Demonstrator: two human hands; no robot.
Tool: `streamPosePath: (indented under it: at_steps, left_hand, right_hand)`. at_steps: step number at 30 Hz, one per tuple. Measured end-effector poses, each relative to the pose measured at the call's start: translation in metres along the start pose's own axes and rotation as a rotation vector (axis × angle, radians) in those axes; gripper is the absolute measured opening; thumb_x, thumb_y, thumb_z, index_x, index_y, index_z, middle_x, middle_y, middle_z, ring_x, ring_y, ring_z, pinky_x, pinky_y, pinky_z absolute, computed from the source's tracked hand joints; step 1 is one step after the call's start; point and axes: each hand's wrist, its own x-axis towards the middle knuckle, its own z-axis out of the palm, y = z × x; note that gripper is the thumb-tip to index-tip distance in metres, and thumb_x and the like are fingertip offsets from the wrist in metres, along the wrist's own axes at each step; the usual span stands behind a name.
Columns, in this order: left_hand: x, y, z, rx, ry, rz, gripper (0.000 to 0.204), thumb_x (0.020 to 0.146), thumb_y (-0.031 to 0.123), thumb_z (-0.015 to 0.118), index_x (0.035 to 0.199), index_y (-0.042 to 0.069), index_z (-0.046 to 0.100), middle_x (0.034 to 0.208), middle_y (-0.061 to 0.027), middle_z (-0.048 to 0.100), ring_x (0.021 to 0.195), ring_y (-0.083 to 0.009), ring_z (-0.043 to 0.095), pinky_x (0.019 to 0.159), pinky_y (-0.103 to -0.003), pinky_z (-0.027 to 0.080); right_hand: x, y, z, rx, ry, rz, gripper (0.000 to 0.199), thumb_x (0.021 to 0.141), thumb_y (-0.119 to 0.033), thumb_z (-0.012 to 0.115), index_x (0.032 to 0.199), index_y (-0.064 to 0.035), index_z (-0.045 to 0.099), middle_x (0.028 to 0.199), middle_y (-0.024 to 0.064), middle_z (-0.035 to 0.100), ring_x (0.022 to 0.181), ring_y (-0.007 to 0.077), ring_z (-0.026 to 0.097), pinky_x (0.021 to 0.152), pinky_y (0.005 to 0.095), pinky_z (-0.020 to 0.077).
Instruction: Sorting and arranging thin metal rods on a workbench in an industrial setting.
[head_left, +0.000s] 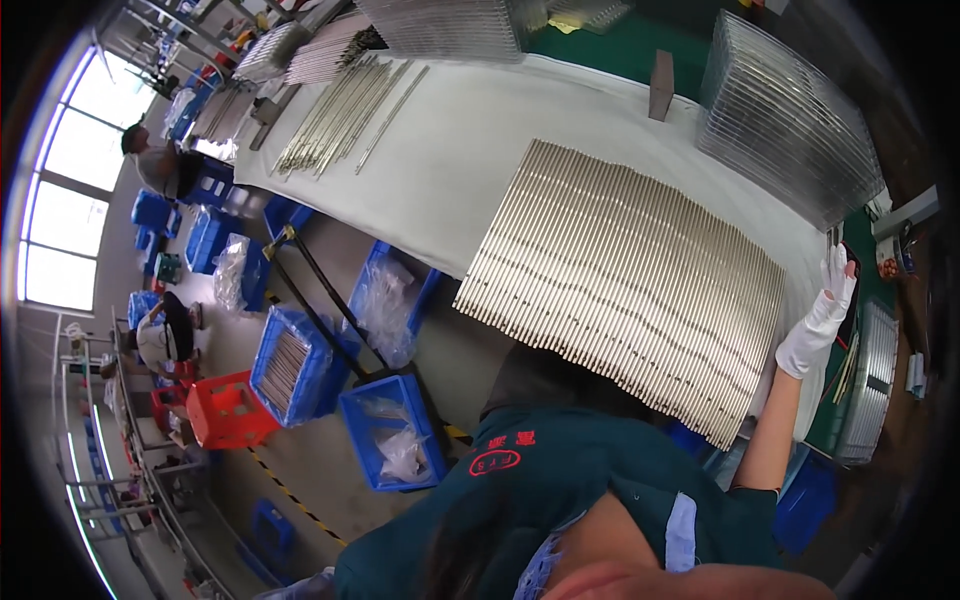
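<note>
My right hand (822, 312), in a white glove, stretches out to the right end of a wide mat of thin metal rods (620, 275) laid side by side on a white-covered table (470, 160). Its fingers are straight and spread, with the tips by a small dark object (838, 240) at the table's edge. Nothing shows in the palm. My left hand is out of view. My green shirt (580, 470) fills the lower part of the picture.
A tall stack of wire racks (790, 120) stands at the back right, with loose long rods (340, 105) at the table's far left. Blue crates (292, 365) and a red crate (225, 410) sit on the floor to the left. Two other people (160, 165) work near the windows.
</note>
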Motion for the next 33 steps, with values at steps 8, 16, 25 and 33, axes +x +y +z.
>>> streamPosePath:
  at_steps: [8,16,25,33]
  left_hand:
    - [-0.004,-0.013,-0.008,0.075,-0.018,0.019,0.051,0.089,0.044,0.047,0.109,-0.001,0.055,0.103,-0.0121,0.061,0.093,-0.0220,0.059,0.083,-0.036,0.047]
    - [0.001,-0.039,-0.004,0.142,-0.073,0.014,0.049,0.089,0.043,0.047,0.110,-0.001,0.055,0.105,-0.0119,0.060,0.094,-0.0214,0.059,0.083,-0.035,0.047]
    - [0.003,-0.057,0.001,0.238,-0.130,0.010,0.048,0.089,0.041,0.048,0.111,-0.001,0.054,0.106,-0.0115,0.060,0.095,-0.0207,0.058,0.083,-0.034,0.047]
    - [0.002,-0.063,0.004,0.349,-0.182,-0.001,0.047,0.089,0.039,0.048,0.113,-0.001,0.054,0.108,-0.0113,0.059,0.095,-0.0201,0.058,0.083,-0.033,0.047]
  right_hand:
    - [0.002,0.006,0.001,-0.036,-0.038,-0.007,0.045,0.097,-0.025,0.031,0.136,-0.0041,0.026,0.134,0.0175,0.039,0.123,0.0298,0.040,0.102,0.0407,0.0336]
    - [0.000,0.009,0.002,-0.087,-0.086,-0.025,0.047,0.097,-0.027,0.032,0.137,-0.0047,0.024,0.134,0.0169,0.039,0.124,0.0297,0.039,0.102,0.0402,0.0340]
    - [-0.002,0.011,0.004,-0.070,-0.074,-0.043,0.045,0.097,-0.024,0.033,0.135,-0.0011,0.027,0.133,0.0177,0.040,0.122,0.0289,0.041,0.101,0.0409,0.0346]
    - [0.001,0.009,0.001,-0.060,-0.094,-0.050,0.043,0.097,-0.022,0.033,0.135,-0.0021,0.028,0.133,0.0174,0.040,0.123,0.0285,0.040,0.101,0.0410,0.0344]
